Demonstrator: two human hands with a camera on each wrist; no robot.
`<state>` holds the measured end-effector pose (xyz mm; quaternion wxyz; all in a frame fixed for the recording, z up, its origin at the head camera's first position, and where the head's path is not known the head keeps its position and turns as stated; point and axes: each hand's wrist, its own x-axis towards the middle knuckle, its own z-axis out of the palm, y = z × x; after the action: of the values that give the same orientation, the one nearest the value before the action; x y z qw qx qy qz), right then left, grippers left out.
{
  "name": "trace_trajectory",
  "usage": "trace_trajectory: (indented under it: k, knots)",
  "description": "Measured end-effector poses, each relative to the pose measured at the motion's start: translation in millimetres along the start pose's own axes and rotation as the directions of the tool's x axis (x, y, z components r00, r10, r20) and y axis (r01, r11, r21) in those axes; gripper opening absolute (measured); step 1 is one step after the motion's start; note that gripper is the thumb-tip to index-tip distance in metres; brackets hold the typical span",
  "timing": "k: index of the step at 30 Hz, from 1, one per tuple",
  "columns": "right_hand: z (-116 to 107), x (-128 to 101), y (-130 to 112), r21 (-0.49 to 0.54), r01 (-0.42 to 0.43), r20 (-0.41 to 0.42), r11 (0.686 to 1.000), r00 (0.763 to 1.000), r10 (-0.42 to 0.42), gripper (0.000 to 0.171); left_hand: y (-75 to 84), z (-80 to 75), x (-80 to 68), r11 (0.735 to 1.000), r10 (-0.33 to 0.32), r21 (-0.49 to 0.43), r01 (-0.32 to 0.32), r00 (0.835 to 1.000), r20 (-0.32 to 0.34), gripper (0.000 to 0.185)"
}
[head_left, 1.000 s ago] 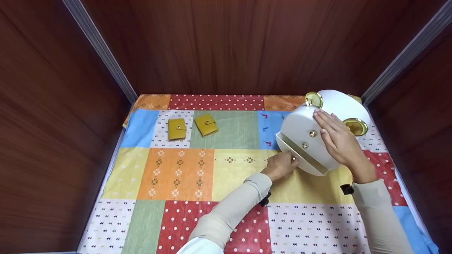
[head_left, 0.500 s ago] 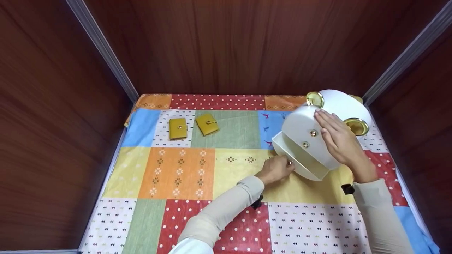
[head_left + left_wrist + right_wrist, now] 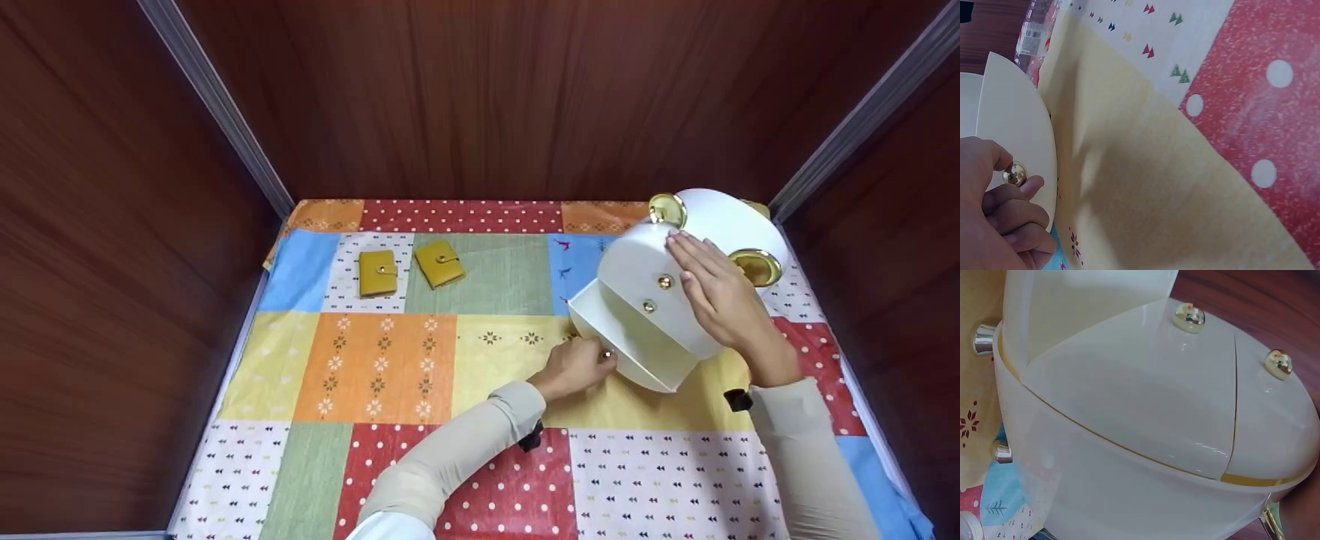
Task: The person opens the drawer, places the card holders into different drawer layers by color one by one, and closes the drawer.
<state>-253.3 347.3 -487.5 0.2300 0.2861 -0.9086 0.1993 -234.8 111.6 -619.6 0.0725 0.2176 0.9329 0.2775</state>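
Note:
A white rounded organizer with drawers (image 3: 637, 251) and gold ear-shaped rings (image 3: 667, 211) stands at the right of the head view. Its lowest drawer (image 3: 671, 360) is pulled well out, and nothing shows inside it. My left hand (image 3: 574, 367) pinches that drawer's gold knob (image 3: 1014, 174) between thumb and forefinger, the other fingers curled. My right hand (image 3: 716, 296) rests on the organizer's upper side, fingers straight. Two other gold knobs, an upper knob (image 3: 1279, 364) and a middle knob (image 3: 1189, 318), sit on drawers that are shut.
Two yellow snap-strap wallets, a left wallet (image 3: 377, 274) and a right wallet (image 3: 439, 264), lie apart on the patchwork tablecloth (image 3: 510, 274). Brown wood-grain panels (image 3: 465, 97) enclose the back and sides. Short metallic feet (image 3: 983, 340) stick out from the organizer.
My left hand has drawn the lowest drawer further out, toward the front left, from a narrow gap to a wide opening. The right hand and the wallets have stayed in place.

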Motion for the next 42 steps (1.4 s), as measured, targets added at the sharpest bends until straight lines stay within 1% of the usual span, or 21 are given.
trace_trajectory:
  k: [3, 7, 10, 15, 21, 25, 30, 37, 42]
  knots:
    - [0, 0, 0, 0.003, -0.001, 0.002, 1.000, 1.000, 0.001, 0.049, -2.1, -1.4, -5.2, 1.000, 0.015, -0.004, -0.015, 1.000, -0.002, 0.033]
    - [1, -1, 1, 0.002, -0.011, 0.008, 1.000, 1.000, 0.011, 0.049, -5.6, -1.1, -11.8, 1.000, 0.016, -0.021, -0.016, 1.000, -0.002, 0.031]
    - [1, -2, 1, 0.002, -0.015, 0.009, 1.000, 1.000, 0.015, 0.049, -8.1, 0.2, -15.7, 0.999, -0.005, -0.039, 0.005, 1.000, 0.012, 0.029]
    - [1, -2, 1, 0.002, -0.019, 0.008, 1.000, 1.000, 0.019, 0.049, -11.9, 2.8, -20.6, 0.999, -0.025, -0.024, 0.025, 0.999, 0.022, 0.032]
    - [1, -2, 1, -0.007, -0.021, 0.007, 1.000, 1.000, 0.021, 0.049, -15.1, 3.7, -27.5, 0.998, -0.016, -0.052, 0.017, 1.000, 0.027, 0.026]
    - [1, -1, 1, -0.007, -0.019, 0.005, 1.000, 1.000, 0.019, 0.049, -17.4, 3.3, -32.0, 0.999, -0.011, -0.050, 0.012, 1.000, 0.020, 0.028]
    - [1, 0, 0, -0.007, -0.016, 0.001, 1.000, 1.000, 0.016, 0.049, -19.7, 2.4, -36.0, 0.999, -0.007, -0.048, 0.008, 1.000, 0.014, 0.028]
    - [1, 0, 0, -0.012, -0.010, 0.007, 1.000, 1.000, 0.010, 0.049, -22.2, 2.6, -40.5, 0.995, -0.018, -0.096, 0.021, 0.999, 0.039, 0.027]
    - [1, -1, 0, -0.010, -0.022, 0.005, 1.000, 1.000, 0.022, 0.049, -22.6, 4.7, -41.9, 0.994, -0.015, -0.110, 0.019, 0.999, 0.034, 0.027]
